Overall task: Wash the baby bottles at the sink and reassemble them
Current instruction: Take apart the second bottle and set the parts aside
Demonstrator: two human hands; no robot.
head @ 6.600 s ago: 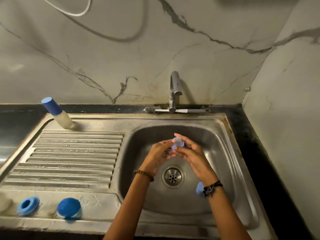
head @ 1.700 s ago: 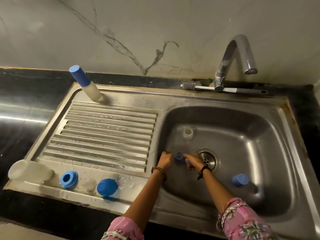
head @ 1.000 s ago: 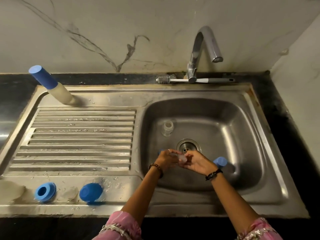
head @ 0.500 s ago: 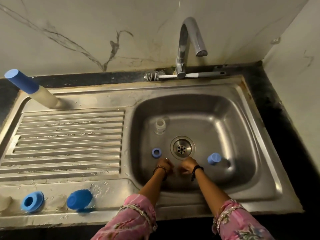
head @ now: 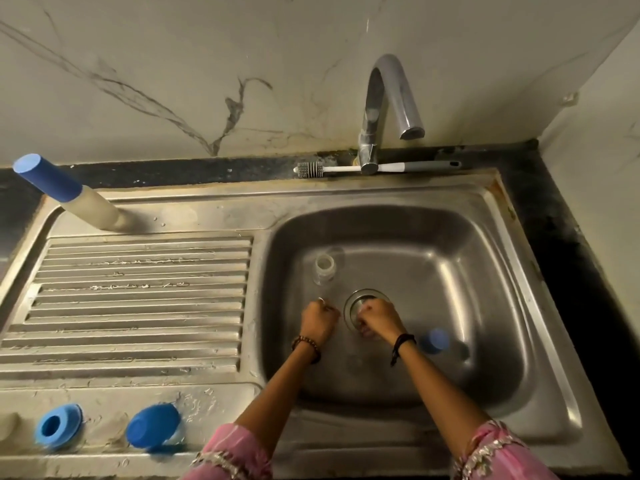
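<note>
Both hands were low in the sink basin (head: 485, 306) by the drain. The left hand (head: 317, 322) and right hand (head: 379, 318) had curled fingers; what they gripped could not be told. A clear bottle (head: 324, 268) stood just behind them.

Veined marble wall (head: 173, 64); black counter (head: 571, 258)

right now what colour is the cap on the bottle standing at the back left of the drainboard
Blue, on a cream bottle; the cap shows best in the head view.
</note>
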